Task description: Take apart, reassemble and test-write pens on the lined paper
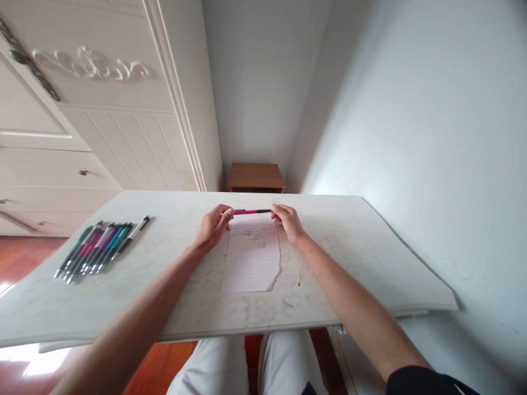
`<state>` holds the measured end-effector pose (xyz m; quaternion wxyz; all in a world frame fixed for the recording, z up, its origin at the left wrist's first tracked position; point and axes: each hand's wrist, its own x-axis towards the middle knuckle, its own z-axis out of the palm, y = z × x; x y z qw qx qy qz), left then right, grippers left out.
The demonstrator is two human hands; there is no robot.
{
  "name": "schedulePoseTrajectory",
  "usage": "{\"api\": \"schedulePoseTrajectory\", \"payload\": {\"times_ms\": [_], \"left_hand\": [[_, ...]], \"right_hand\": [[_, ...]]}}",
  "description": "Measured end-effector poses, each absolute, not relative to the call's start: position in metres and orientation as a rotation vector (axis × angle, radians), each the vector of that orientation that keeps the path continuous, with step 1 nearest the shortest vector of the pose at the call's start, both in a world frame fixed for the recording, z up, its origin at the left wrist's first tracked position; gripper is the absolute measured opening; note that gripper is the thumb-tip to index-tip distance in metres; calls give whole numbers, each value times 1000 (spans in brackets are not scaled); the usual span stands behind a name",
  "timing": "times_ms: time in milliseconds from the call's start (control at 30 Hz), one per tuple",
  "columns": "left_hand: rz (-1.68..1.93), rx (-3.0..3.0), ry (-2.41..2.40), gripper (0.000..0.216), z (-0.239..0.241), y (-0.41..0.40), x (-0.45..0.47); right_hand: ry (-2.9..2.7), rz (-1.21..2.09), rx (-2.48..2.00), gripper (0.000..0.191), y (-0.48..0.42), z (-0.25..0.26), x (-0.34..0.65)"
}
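A pen (250, 212) with a pinkish-red barrel and a black grip is held level between my two hands, above the top edge of a sheet of paper. My left hand (216, 224) pinches the clip end. My right hand (287, 220) closes on the other end, beside the black grip, so the tip is hidden by the fingers. Below the pen lies the lined paper (249, 269), scribbled over in its upper part and torn at the lower right corner.
Several pens (99, 249) in mixed colours lie side by side on the left of the white table (349, 247). A wall (432, 137) borders the table's right side. Beyond the far edge stand a small brown wooden cabinet (257, 174) and, leftward, a white wardrobe (164, 148).
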<state>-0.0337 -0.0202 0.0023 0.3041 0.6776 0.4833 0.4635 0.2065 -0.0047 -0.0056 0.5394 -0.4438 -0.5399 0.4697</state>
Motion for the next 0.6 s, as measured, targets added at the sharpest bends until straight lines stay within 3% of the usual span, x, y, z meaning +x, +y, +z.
{"api": "schedulePoseTrajectory", "payload": {"times_ms": [167,333,600], "left_hand": [[1396,1799,1301,49,1,-16,-32],[1314,1803,1341,24,2,-16,-32],[1188,1900,1380,48,9,-23,-33]], "right_hand": [[-1270,1126,-1045,42,-4,-6,207],[-1267,1127,-1037,42,-3,-7,207],[-1275,1119,-1047,42,-4,-5,206]]}}
